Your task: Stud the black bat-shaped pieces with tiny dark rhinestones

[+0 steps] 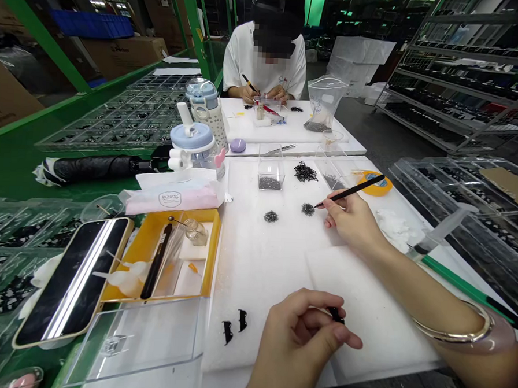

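Here's your left hand, grip pinching a small black piece over the white counter, two black parts lying to its left; further up, your right hand has its grip pinched round a black tool, tip at a small dark pile; beyond, a clear box stands near a black heap, a co-worker bends low at the far end, and metal shelves rise off right

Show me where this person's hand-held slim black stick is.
In the head view, right of centre: the slim black stick is in the right hand, tip at a small dark-grey pile, upper end overlapping the round orange tape roll.
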`<action>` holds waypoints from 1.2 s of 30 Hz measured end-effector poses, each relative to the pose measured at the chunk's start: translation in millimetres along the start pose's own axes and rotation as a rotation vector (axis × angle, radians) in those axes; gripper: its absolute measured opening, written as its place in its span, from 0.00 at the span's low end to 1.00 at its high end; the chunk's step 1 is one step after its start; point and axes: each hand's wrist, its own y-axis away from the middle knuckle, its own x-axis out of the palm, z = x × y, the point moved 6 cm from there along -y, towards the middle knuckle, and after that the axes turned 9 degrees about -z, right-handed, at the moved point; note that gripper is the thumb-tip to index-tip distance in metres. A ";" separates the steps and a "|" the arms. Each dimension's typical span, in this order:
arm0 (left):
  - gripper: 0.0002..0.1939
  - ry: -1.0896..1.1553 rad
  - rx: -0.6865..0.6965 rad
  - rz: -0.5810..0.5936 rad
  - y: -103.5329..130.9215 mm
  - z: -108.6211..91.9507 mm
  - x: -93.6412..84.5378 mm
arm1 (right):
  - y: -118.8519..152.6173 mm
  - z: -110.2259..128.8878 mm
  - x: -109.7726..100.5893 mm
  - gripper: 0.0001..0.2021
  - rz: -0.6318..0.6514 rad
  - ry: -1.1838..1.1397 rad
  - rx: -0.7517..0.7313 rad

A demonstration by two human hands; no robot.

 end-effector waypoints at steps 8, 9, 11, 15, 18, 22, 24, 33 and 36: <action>0.05 0.053 0.063 -0.091 -1.4 -5.3 -3.6 | 3.5 3.5 1.2 0.06 0.066 -0.189 0.067; 0.05 0.053 0.078 -0.116 -2.6 -6.4 -4.7 | 6.5 6.9 2.3 0.06 0.107 -0.230 0.081; 0.06 0.043 0.105 -0.172 -5.2 -8.0 -6.7 | 14.7 14.8 4.8 0.08 0.213 -0.305 0.107; 0.06 0.036 0.142 -0.291 -8.7 -9.2 -8.7 | 33.3 26.4 8.8 0.11 0.450 -0.378 0.155; 0.08 0.035 0.151 -0.345 -9.5 -8.6 -8.7 | 43.2 30.5 9.8 0.10 0.574 -0.395 0.168; 0.09 0.032 0.158 -0.379 -10.5 -7.6 -9.0 | 48.5 33.0 6.5 0.10 0.673 -0.365 0.154; 0.10 0.031 0.159 -0.386 -11.5 -8.1 -8.8 | 47.6 32.6 2.0 0.12 0.710 -0.263 0.107; 0.11 -0.089 0.114 -0.336 -16.1 -12.0 -4.7 | 34.9 30.0 -12.6 0.09 0.779 0.087 -0.103; 0.12 -0.126 0.103 -0.295 -16.3 -11.4 -3.6 | 34.6 30.9 -10.7 0.08 0.770 0.095 -0.124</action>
